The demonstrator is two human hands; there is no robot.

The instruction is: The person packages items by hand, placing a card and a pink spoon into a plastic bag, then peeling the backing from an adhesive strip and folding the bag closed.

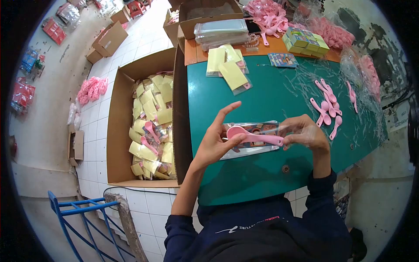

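Observation:
A pink spoon (252,136) lies over a printed card (258,128) in a clear plastic bag (273,145), close above the green table. My left hand (214,142) grips them at the spoon's bowl, thumb on top and index finger stretched out away from it. At the other end my right hand (305,132) is closed on the bag's edge, its thumb right by the handle tip; its fingers are slightly blurred. Further clear bags lie flat beneath my hands.
Loose pink spoons (327,105) lie at right among clear plastic strips (301,87). Yellow-backed packets (233,75) rest at the table's back, near printed cards (283,60) and boxed stacks (305,41). A large cardboard box (118,131) of packets stands left, beyond it a blue metal frame (83,209).

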